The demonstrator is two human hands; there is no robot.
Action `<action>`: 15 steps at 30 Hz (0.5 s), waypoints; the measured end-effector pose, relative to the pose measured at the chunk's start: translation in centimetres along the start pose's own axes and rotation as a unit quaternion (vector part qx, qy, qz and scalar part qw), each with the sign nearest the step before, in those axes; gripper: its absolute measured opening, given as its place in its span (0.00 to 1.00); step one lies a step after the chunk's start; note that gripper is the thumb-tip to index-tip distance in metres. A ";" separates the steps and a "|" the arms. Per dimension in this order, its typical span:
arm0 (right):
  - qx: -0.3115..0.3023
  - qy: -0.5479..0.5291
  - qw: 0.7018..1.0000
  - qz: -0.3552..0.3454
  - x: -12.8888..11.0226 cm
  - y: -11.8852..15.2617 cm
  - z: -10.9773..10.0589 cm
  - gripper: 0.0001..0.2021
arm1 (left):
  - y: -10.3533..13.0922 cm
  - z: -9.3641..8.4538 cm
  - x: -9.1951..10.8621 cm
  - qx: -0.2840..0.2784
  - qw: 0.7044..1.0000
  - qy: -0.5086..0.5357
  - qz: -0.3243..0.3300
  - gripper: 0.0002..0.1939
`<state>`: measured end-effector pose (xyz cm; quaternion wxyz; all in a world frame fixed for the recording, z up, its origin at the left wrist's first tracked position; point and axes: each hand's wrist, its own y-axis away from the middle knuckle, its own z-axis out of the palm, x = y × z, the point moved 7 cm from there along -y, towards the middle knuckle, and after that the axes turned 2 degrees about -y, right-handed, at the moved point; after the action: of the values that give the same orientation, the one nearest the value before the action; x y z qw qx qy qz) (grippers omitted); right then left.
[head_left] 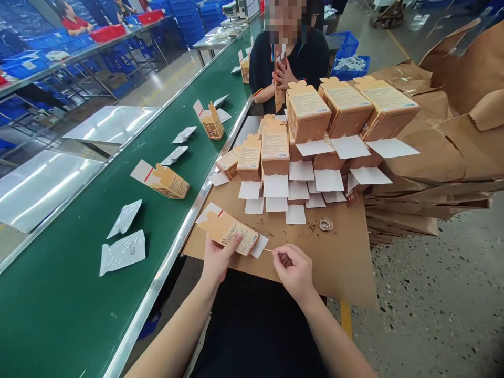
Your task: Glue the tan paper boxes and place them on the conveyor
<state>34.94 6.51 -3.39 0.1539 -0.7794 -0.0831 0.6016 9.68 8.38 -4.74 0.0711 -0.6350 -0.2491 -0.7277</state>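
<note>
In my left hand [218, 260] is a tan printed carton [230, 229], tilted over the cardboard-covered table [342, 262]. My thumb lies across its printed side, and the fingers beneath are mostly hidden. A white flap [260, 247] sticks out at the carton's near end. Thumb and fingers of my right hand [293, 269] pinch a thin stick [268, 250], whose far tip reaches the flap; whether it touches I cannot tell. Beyond that hand sits a small round clear dish [326, 224], with brown specks scattered beside it.
Stacked cartons [275, 152] with hanging white flaps fill the table's back. Along the left, a green conveyor belt [71, 310] carries silver pouches [123, 253] and standing cartons [169, 181]. Another person [289, 63] sits opposite, holding flat cardboard. Brown paper sacks [444, 152] are piled at right.
</note>
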 end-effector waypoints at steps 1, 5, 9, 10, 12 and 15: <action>-0.006 -0.001 1.000 0.000 0.3 -0.1 0.5 0.10 | 0.0 0.0 0.0 0.003 1.000 -0.005 0.005 0.49; -0.007 0.002 1.000 0.000 0.8 -0.4 1.1 0.10 | 0.0 0.1 0.0 0.010 1.000 -0.021 0.017 0.47; 0.022 0.008 1.000 0.000 0.7 -0.5 -0.2 0.10 | 0.4 0.4 -0.1 0.016 0.998 -0.047 0.041 0.46; 0.030 0.009 1.000 0.000 0.6 -0.4 -0.7 0.10 | 0.6 0.4 -0.2 0.018 0.997 -0.061 0.053 0.45; 0.048 0.014 0.999 -0.003 0.4 -0.3 -2.1 0.10 | 1.3 0.6 -0.6 0.030 0.991 -0.097 0.086 0.45; 0.076 0.020 0.997 -0.010 0.1 0.1 -4.5 0.09 | 2.5 0.8 -1.4 0.062 0.977 -0.147 0.139 0.44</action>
<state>39.27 5.85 -2.44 0.2205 -0.7765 -0.0422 0.5887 11.68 6.32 -5.33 0.1729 -0.7582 -0.2108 -0.5923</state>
